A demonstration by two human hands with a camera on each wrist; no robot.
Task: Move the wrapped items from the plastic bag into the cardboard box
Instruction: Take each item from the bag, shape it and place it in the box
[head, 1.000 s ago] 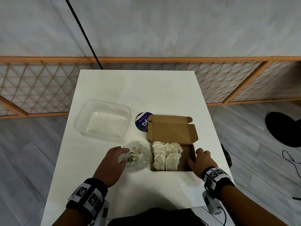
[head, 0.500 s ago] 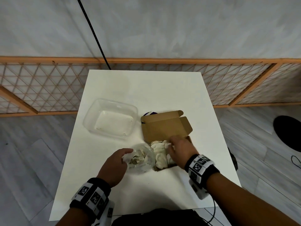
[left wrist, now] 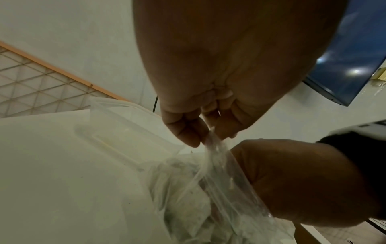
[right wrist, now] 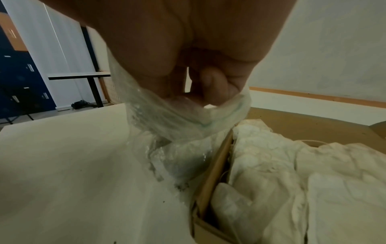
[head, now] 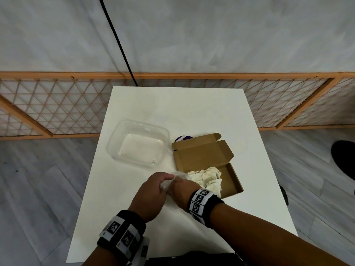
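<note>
A clear plastic bag (head: pixel 181 174) lies on the white table (head: pixel 172 108) just left of the open cardboard box (head: pixel 231 181). My left hand (head: pixel 165 181) pinches the bag's rim (left wrist: pixel 208 142) between thumb and fingers. My right hand (head: pixel 173 184) is at the bag's mouth with fingers curled, and the rim of the bag (right wrist: pixel 188 117) is stretched around them. Several pale wrapped items (head: pixel 205 177) fill the left part of the box, which also shows in the right wrist view (right wrist: pixel 271 165). More wrapped items (left wrist: pixel 188 214) show dimly through the bag.
A clear plastic container (head: pixel 138 143) stands behind the hands to the left. A purple round object (head: pixel 182 138) peeks out behind the box lid (head: pixel 201 152). A wooden lattice fence (head: pixel 57 106) runs behind the table, and a black cable (head: pixel 119 41) hangs down.
My right hand left the box's right edge, crossed over the box and reached the bag's mouth. The box has turned slightly. My left hand has closed on the bag's rim.
</note>
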